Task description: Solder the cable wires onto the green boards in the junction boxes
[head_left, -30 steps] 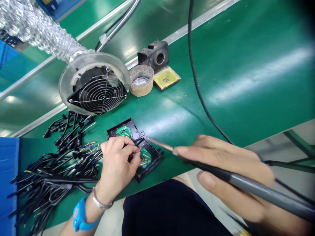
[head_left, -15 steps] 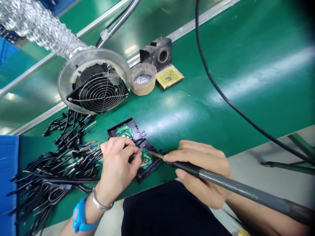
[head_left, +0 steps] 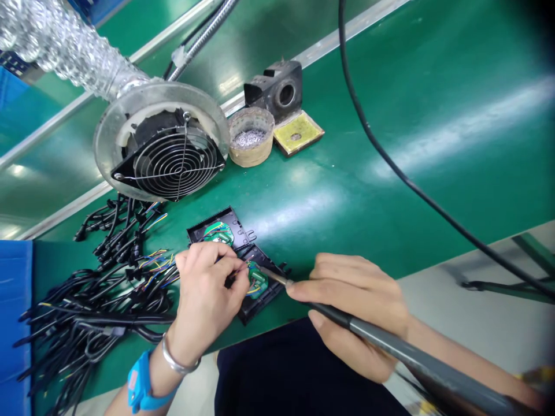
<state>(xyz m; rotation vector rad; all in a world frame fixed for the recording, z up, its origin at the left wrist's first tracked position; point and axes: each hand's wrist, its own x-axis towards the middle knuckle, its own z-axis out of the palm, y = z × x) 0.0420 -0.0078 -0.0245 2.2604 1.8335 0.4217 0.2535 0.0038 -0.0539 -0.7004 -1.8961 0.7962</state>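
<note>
My right hand (head_left: 358,300) is closed around a soldering iron (head_left: 390,342). The iron's metal tip reaches to a small green circuit board (head_left: 259,282); whether it touches is too small to tell. That board sits in a black plastic case (head_left: 248,315). At its left edge, the fingertips of my left hand (head_left: 210,289) pinch a thin wire (head_left: 250,258) over the board. A second green board (head_left: 220,231) with coloured wires lies in another black case (head_left: 232,215) just behind, partly covered by my left hand.
Black cables (head_left: 104,312) with bared coloured wire ends are heaped at left by a blue bin (head_left: 15,323). A fume extractor fan (head_left: 180,167) hangs above them. Behind stand a solder-scrap bowl (head_left: 251,153), a yellow sponge (head_left: 299,134) and an iron holder (head_left: 281,89). A black cord (head_left: 390,164) crosses the right side.
My right hand has lowered the rear of the soldering iron slightly, while its tip stays by the board. The left hand keeps its pinch. The view has shifted a little.
</note>
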